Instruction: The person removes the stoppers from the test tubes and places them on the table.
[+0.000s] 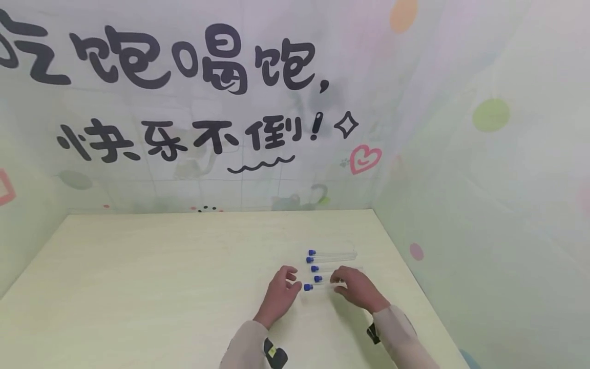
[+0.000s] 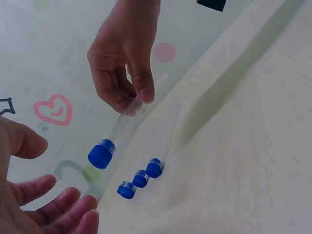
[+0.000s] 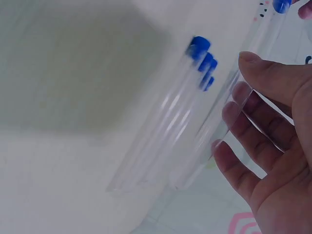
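Observation:
My right hand (image 1: pixel 360 290) pinches a clear tube between thumb and fingertips, above the table; its blue cap (image 1: pixel 308 287) points toward my left hand (image 1: pixel 280 296). In the left wrist view the held tube's cap (image 2: pixel 101 154) hangs near my left fingers, which are spread, relaxed and apart from it. The right wrist view shows my thumb and fingers (image 3: pixel 233 115) on the clear tube body (image 3: pixel 197 158). Several more clear tubes with blue caps (image 2: pixel 154 167) lie side by side on the table, caps to the left in the head view (image 1: pixel 315 268).
The pale wooden table (image 1: pixel 138 277) extends left of my hands. A printed backdrop (image 1: pixel 193 189) with dark lettering stands behind it, and another printed wall (image 1: pixel 484 205) runs along the right edge. A dark device (image 1: pixel 275 353) is strapped at my left sleeve.

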A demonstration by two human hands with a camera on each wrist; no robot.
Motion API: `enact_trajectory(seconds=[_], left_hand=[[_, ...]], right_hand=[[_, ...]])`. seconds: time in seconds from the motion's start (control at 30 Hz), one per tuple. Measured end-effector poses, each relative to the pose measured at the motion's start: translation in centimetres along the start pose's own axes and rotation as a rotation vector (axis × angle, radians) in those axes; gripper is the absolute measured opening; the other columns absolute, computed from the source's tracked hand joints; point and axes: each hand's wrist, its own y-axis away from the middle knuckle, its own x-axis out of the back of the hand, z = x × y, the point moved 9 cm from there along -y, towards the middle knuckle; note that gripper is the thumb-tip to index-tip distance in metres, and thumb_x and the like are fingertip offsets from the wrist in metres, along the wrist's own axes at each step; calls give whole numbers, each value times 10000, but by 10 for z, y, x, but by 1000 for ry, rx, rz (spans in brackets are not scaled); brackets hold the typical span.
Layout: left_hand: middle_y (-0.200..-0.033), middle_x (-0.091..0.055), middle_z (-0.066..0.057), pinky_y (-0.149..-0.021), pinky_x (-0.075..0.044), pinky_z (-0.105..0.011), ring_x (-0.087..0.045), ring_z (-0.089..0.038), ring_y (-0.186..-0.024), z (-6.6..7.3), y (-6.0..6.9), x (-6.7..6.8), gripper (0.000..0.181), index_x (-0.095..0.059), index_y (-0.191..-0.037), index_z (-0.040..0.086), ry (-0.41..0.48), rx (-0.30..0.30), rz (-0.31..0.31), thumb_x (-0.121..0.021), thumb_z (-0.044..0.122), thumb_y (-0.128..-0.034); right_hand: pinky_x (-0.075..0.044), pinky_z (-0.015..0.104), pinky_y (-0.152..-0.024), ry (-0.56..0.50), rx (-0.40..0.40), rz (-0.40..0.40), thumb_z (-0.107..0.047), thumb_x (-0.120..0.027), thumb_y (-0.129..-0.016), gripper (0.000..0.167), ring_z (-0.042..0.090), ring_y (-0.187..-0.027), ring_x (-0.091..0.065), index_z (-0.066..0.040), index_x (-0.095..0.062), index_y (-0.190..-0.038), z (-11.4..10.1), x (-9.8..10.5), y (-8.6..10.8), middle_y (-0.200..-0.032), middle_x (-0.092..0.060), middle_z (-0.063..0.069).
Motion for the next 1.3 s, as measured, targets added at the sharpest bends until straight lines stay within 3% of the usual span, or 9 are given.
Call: enact_trajectory(seconds=[0.17, 0.5, 0.73, 0.93, 1.3], left_hand=[[-1077, -598, -131, -726, -507, -351, -586, -233, -945, -6, 3, 13, 353, -516, -1213, 14, 13, 30, 3, -547, 190, -909], [-1039, -627, -100, -695, -492, -310, -584, -205, -902, 1, 4, 40, 287, -570, -1163, 51, -9, -46, 62, -575, 186, -910], [-976, -651, -94, -705, -507, -305, -614, -192, -861, 5, 6, 55, 213, -606, -1107, 59, 51, -106, 157, -594, 149, -914], [-974, -656, -102, -700, -534, -271, -645, -187, -839, 5, 5, 67, 183, -610, -1090, 38, 79, -102, 217, -582, 120, -929], [-958, -674, -123, -654, -538, -206, -677, -232, -824, 3, 4, 77, 185, -634, -1069, 5, 153, -111, 241, -608, 93, -909]], right_hand=[[-530, 332, -760, 4, 38, 7, -29, -732, -788, 156, 157, -838, -629, -77, -677, -926, -16, 4, -5, -877, -664, -1], [-521, 361, -742, 11, 70, 142, -38, -751, -771, 153, 188, -824, -636, -81, -706, -912, -48, 25, -30, -867, -685, 16], [-509, 345, -686, 85, 124, 330, -23, -799, -701, 216, 177, -785, -633, -108, -705, -876, -69, 32, -34, -854, -686, -5], [-488, 318, -635, 138, 180, 440, -1, -803, -676, 238, 166, -738, -619, -111, -701, -861, -80, 33, -35, -835, -678, -6], [-465, 314, -602, 169, 166, 501, -5, -806, -686, 250, 181, -749, -627, -117, -704, -885, -92, 31, -38, -851, -686, -10]])
